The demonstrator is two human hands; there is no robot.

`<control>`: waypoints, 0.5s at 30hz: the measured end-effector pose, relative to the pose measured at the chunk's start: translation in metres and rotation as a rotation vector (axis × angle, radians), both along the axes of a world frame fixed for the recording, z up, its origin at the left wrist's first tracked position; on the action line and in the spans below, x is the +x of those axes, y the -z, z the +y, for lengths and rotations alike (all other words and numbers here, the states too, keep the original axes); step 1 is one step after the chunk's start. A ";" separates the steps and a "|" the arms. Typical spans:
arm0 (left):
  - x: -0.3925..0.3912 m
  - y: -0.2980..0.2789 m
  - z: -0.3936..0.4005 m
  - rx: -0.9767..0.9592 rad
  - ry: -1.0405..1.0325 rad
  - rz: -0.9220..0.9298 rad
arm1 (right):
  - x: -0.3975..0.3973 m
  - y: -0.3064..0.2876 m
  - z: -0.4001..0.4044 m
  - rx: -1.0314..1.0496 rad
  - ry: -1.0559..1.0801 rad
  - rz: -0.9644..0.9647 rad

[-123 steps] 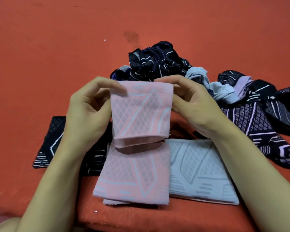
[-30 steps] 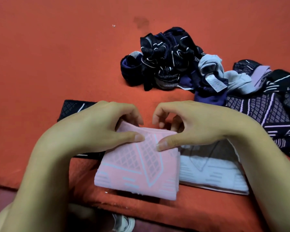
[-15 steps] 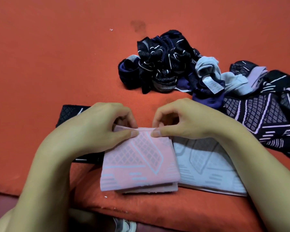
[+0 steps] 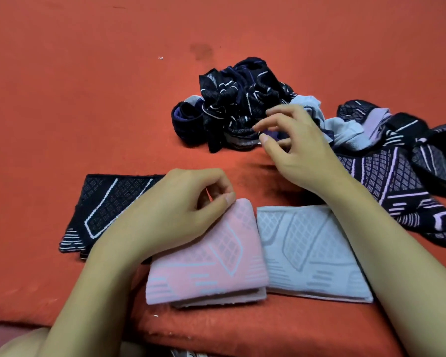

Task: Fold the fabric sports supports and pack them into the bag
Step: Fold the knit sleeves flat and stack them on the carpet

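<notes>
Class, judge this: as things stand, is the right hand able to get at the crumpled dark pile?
Probably yes: the right hand hovers open at the dark pile's near edge, with nothing between them.

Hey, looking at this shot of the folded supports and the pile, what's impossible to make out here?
Head view only:
- The bag: nowhere in frame.
- Folded black white-lined fabric support: its right part is hidden by the left hand and forearm.
- Tangled dark pile of unfolded supports: pieces overlap, so no count; the right hand covers part.
- Right hand's fingertips: motion-blurred, contact unclear.
- Pale blue folded support: right edge under the right forearm.
</notes>
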State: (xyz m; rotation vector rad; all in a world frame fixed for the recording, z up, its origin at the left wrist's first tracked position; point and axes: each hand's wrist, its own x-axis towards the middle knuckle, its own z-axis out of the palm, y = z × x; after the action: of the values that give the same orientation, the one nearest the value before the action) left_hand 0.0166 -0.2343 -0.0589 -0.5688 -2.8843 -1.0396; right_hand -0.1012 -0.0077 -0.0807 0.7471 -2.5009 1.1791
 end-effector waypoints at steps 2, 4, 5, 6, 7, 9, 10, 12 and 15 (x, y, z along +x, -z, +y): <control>-0.001 0.001 -0.001 0.009 -0.009 0.002 | -0.010 0.005 0.002 0.035 0.056 -0.021; -0.003 0.002 -0.001 0.013 -0.032 0.003 | -0.021 0.009 -0.001 0.098 0.072 -0.095; -0.004 0.002 -0.001 0.016 -0.041 -0.001 | -0.024 0.011 -0.003 0.119 0.068 -0.132; -0.005 0.002 -0.001 0.022 -0.047 -0.011 | -0.027 0.013 -0.005 0.133 0.060 -0.153; -0.006 0.003 -0.001 0.033 -0.052 -0.028 | -0.029 0.016 -0.007 0.139 0.050 -0.160; -0.008 0.003 -0.001 0.073 -0.065 -0.066 | -0.032 0.018 -0.009 0.139 0.028 -0.159; -0.009 0.003 -0.001 0.097 -0.072 -0.075 | -0.033 0.017 -0.009 0.145 0.027 -0.161; -0.009 0.001 0.002 0.142 -0.088 -0.065 | -0.036 0.016 -0.008 0.172 0.035 -0.175; -0.006 -0.003 0.004 0.194 -0.114 -0.020 | -0.038 0.020 -0.007 0.160 0.034 -0.165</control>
State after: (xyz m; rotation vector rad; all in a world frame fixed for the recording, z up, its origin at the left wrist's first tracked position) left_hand 0.0103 -0.2299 -0.0562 -0.3808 -2.7510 -1.2935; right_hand -0.1396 -0.0148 -0.1003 0.6669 -2.7586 1.0791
